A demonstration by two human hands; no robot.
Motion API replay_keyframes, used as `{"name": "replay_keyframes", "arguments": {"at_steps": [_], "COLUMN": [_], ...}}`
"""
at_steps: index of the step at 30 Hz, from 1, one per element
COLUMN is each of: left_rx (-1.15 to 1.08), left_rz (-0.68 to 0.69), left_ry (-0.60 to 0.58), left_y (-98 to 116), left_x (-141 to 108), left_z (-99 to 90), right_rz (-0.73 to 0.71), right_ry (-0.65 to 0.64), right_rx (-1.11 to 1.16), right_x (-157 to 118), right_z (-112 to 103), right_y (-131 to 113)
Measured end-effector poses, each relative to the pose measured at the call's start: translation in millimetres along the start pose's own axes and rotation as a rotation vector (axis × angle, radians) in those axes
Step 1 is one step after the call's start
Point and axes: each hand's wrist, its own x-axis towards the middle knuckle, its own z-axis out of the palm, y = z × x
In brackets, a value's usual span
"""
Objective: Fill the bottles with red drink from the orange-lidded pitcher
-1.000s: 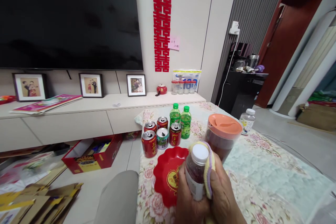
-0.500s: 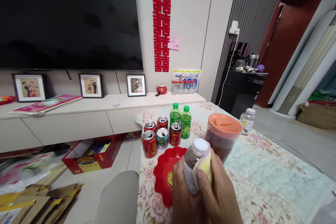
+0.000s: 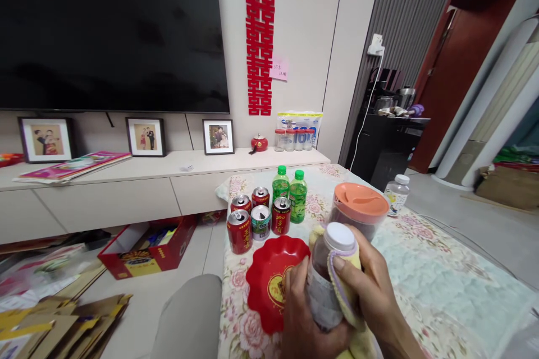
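Observation:
A clear plastic bottle (image 3: pixel 323 283) with a white cap stands tilted between my hands, over the table's front part. My left hand (image 3: pixel 301 314) is wrapped round its lower left side. Pressed to the bottle's right side is a yellow cloth (image 3: pixel 347 291) with a purple edge, gripped by my right hand (image 3: pixel 370 280), thumb on top. Some of the cloth hangs down below the right hand. Left of the bottle lies a red scalloped plate (image 3: pixel 265 263), partly covered by my left hand. Just behind my right hand is a pitcher with an orange lid (image 3: pixel 361 202).
Several drink cans (image 3: pixel 241 230) and two green bottles (image 3: pixel 298 196) stand behind the plate. Another white-capped bottle (image 3: pixel 396 195) is on the right of the flowered tablecloth (image 3: pixel 438 269). A red box (image 3: pixel 147 252) and flattened cardboard (image 3: pixel 63 331) lie on the floor at left.
Both hands and the bottle have shifted right and slightly down. My right hand and the cloth have moved round the bottle's side, and more of the cloth and the plate shows.

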Motion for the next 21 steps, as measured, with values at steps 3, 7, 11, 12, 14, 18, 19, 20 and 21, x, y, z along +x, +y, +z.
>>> {"name": "replay_keyframes", "arguments": {"at_steps": [3,7,11,12,14,18,19,20,21], "left_rx": [-0.302,-0.728,-0.793,-0.771,-0.733,-0.708,-0.697,-0.686,-0.673], "left_rz": [-0.164,-0.476,-0.585,-0.602,-0.617,-0.6,-0.59,-0.578,-0.566], "left_ry": [-0.181,-0.517,-0.553,-0.536,-0.482,-0.353,-0.319,-0.288,-0.26], "left_y": [10,22,27,27,28,31,32,33,33], "left_x": [5,16,19,18,16,15,15,16,16], "left_z": [-3.0,-10.4,-14.0,-14.1,-14.1,-13.2,-12.7,-12.1,-11.4], "right_rz": [0.064,0.138,0.14,0.131,0.107,0.047,0.036,0.027,0.021], "right_ry": [-0.016,-0.032,-0.019,-0.002,0.06,0.215,0.238,0.252,0.267], "right_rx": [0.216,0.486,0.488,0.441,0.307,0.08,0.051,0.033,0.022], "right_x": [5,9,10,10,9,6,5,4,2], "right_z": [-9,-19,-21,-19,-14,-4,-2,1,3], "right_y": [0,2,7,9,13,25,28,32,35]}}
